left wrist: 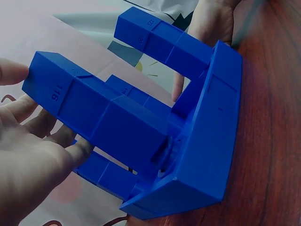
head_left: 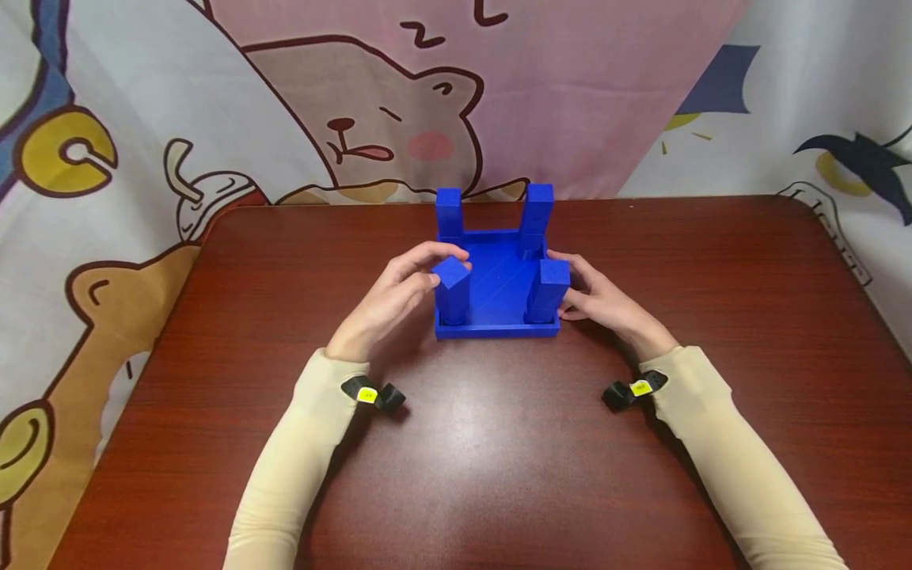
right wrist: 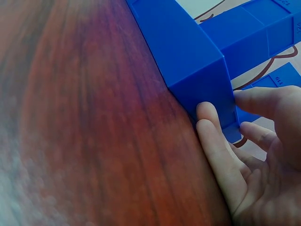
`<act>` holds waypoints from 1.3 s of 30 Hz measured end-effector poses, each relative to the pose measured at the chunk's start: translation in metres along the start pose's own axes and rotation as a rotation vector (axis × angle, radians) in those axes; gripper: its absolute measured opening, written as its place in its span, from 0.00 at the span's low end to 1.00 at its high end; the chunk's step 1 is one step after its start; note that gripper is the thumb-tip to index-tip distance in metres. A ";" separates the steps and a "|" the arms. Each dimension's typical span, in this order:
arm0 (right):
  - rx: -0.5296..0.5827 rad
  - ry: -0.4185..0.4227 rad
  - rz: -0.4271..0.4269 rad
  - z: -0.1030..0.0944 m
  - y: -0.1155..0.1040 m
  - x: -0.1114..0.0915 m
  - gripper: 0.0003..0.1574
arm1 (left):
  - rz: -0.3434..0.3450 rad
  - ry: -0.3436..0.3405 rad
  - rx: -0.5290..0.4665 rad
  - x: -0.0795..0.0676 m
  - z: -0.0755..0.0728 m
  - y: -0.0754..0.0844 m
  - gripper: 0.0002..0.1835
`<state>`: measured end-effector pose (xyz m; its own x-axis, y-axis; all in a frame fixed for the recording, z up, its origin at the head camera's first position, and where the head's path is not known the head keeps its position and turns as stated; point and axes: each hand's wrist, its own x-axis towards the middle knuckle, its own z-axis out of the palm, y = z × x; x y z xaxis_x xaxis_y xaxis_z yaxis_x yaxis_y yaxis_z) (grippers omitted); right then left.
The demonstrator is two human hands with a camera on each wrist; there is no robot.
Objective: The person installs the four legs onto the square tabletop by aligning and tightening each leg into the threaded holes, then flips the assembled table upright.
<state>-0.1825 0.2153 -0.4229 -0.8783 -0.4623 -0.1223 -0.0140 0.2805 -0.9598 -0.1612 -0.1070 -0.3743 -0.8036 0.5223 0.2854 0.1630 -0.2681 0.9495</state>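
Note:
A square blue tray (head_left: pixel 496 331) sits on the table with a blue post standing at each corner. My left hand (head_left: pixel 399 289) holds the near-left post (head_left: pixel 454 293) close to its top, thumb on one side and fingers behind. That post is turned relative to the tray edges and bears the number 116 in the left wrist view. At the tray's right side, my right hand (head_left: pixel 602 301) grips the wall; in the right wrist view bent fingers (right wrist: pixel 218 150) press its outer face and the thumb touches its edge. The near-right post (head_left: pixel 550 289) stands beside this hand.
Two more posts, the far-left post (head_left: pixel 449 212) and the far-right post (head_left: pixel 537 214), rise at the tray's back corners. The brown table (head_left: pixel 484 443) ends behind them at a printed cloth (head_left: pixel 570 103). Both wrists wear black cameras (head_left: pixel 388 397).

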 end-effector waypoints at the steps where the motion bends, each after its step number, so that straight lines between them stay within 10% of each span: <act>1: 0.000 0.000 -0.001 0.000 0.000 0.000 0.40 | -0.004 0.008 0.014 0.000 0.000 0.001 0.20; 14: -0.002 0.000 -0.014 0.000 0.001 0.001 0.40 | 0.123 0.053 0.218 0.000 0.012 0.019 0.21; 26: 0.003 0.003 -0.006 0.000 0.000 0.001 0.40 | 0.067 0.154 0.251 -0.004 0.008 0.022 0.22; 39: 0.007 0.005 -0.006 0.001 0.001 0.001 0.39 | 0.074 0.107 0.254 -0.001 0.003 0.018 0.15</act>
<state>-0.1830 0.2139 -0.4239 -0.8804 -0.4600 -0.1155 -0.0159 0.2720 -0.9622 -0.1556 -0.1097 -0.3573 -0.8378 0.4169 0.3525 0.3509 -0.0834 0.9327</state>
